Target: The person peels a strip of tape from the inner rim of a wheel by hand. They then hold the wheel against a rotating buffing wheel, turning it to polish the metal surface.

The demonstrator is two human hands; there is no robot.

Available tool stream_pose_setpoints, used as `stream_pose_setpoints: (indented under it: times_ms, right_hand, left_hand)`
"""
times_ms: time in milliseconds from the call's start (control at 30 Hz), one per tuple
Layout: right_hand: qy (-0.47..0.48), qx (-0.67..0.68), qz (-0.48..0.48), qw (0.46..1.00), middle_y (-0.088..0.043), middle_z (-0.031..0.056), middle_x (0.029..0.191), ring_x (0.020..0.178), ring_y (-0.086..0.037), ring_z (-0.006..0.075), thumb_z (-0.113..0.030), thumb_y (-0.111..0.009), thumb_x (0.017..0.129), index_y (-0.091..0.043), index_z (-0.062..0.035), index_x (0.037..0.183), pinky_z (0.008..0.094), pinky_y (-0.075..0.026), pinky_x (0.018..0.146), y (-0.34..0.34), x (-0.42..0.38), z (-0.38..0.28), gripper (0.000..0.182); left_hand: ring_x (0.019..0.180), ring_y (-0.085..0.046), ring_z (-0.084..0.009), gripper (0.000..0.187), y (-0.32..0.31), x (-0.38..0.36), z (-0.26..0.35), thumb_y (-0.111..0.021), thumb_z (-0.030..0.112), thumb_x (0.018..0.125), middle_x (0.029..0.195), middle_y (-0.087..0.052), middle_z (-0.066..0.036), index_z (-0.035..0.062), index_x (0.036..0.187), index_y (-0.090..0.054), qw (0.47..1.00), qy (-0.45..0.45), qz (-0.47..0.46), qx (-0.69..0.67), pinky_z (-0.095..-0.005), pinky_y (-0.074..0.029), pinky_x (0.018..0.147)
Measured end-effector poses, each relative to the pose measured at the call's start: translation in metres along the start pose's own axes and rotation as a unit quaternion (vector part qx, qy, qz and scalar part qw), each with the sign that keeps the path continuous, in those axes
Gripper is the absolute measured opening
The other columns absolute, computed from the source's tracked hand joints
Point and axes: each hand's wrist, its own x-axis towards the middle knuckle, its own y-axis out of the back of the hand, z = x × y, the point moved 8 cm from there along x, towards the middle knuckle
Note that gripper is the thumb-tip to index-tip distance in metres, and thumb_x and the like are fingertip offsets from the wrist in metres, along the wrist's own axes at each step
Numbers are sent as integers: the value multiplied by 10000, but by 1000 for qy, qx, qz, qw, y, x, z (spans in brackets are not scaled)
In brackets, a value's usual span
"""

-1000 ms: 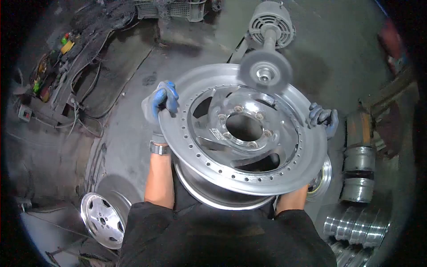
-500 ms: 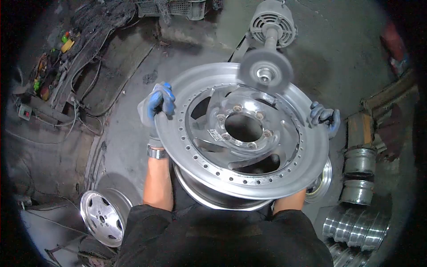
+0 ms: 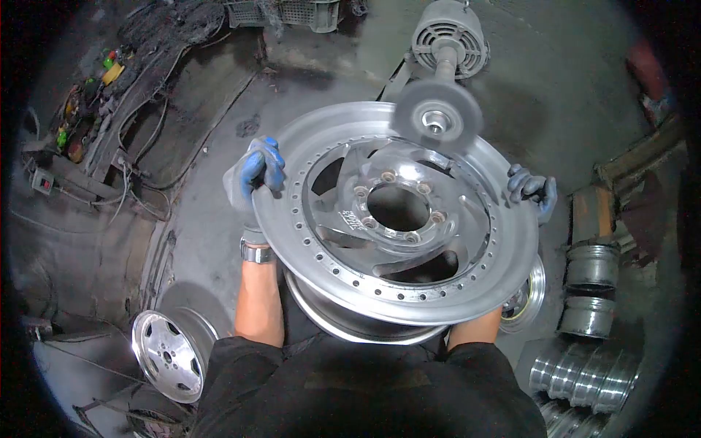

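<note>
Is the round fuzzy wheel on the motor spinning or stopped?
Spinning, probably: the buffing wheel looks smeared and blurry, while the rim held against it looks sharp.

Counted: two gloved hands, left hand (image 3: 254, 177) and right hand (image 3: 531, 187), gripping one wheel rim (image 3: 398, 215); one buffing wheel (image 3: 437, 114); one motor (image 3: 448, 34); one loose rim (image 3: 165, 355).

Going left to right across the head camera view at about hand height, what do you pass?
Tangle of wires → left hand gripping the rim → big alloy wheel → right hand on the opposite rim → stacked metal cylinders.
</note>
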Motion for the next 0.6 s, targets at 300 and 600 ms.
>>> stream_pose_setpoints:
  times_ms: [300, 600]
  right_hand:
    - [-16, 48, -47, 998, -632, 123, 603, 730, -569, 272, -331, -230, 1145, -695, -71, 823, 454, -403, 988, -7, 3, 6, 622]
    - [-19, 58, -28, 998, -619, 119, 583, 735, -580, 277, -337, -240, 1140, -679, -73, 790, 441, -407, 990, -1, 4, 12, 621]
  left_hand:
    - [686, -458, -190, 364, -3, -3, 9, -504, 189, 932, 653, -550, -89, 14, 615, -543, 1000, -3, -11, 15, -373, -374, 780]
    - [696, -471, -199, 365, -5, -5, 15, -515, 188, 925, 646, -560, -91, 7, 611, -551, 1000, 3, 1, 31, -382, -384, 809]
